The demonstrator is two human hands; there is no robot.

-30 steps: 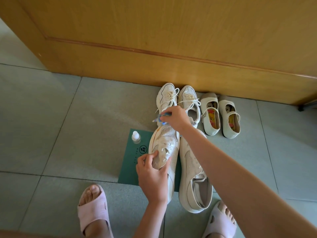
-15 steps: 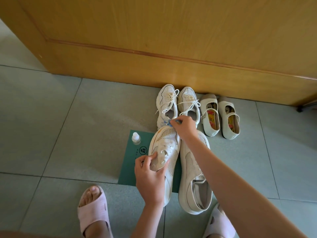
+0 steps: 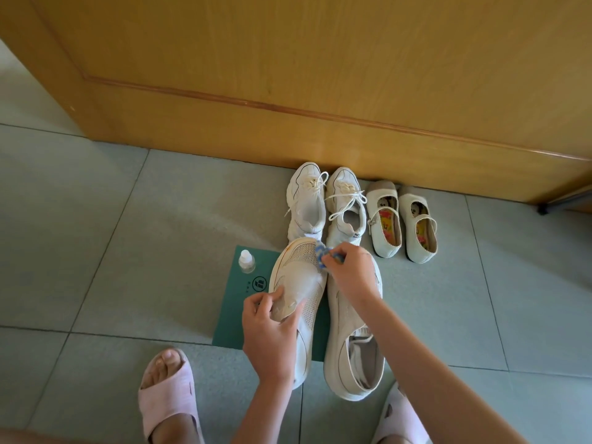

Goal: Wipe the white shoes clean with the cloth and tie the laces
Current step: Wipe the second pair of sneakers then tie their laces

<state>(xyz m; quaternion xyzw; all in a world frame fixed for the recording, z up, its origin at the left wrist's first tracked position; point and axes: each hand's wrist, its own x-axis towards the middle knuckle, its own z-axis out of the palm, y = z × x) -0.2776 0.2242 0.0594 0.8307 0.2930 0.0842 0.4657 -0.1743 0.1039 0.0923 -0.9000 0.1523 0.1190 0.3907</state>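
Observation:
Two large white shoes lie side by side on a green mat [image 3: 237,309], toes away from me. My left hand [image 3: 268,331] grips the left shoe [image 3: 296,274] across its middle, thumb on one side and fingers on the other. My right hand [image 3: 349,274] pinches a small blue-and-white cloth [image 3: 322,253] and holds it against the toe of that left shoe. My right forearm crosses over the right shoe [image 3: 352,347], hiding its toe. Laces on these two shoes are not clearly visible.
A small clear bottle with a white cap [image 3: 246,261] stands on the mat's far left corner. A pair of white laced sneakers [image 3: 326,206] and a pair of small strap shoes [image 3: 402,222] sit against a wooden door [image 3: 320,75]. My slippered feet [image 3: 166,389] flank the shoes on the tiled floor.
My right hand has drawn the cloth back toward me, from beyond the left shoe's toe onto its toe. My left hand has kept its grip on the shoe.

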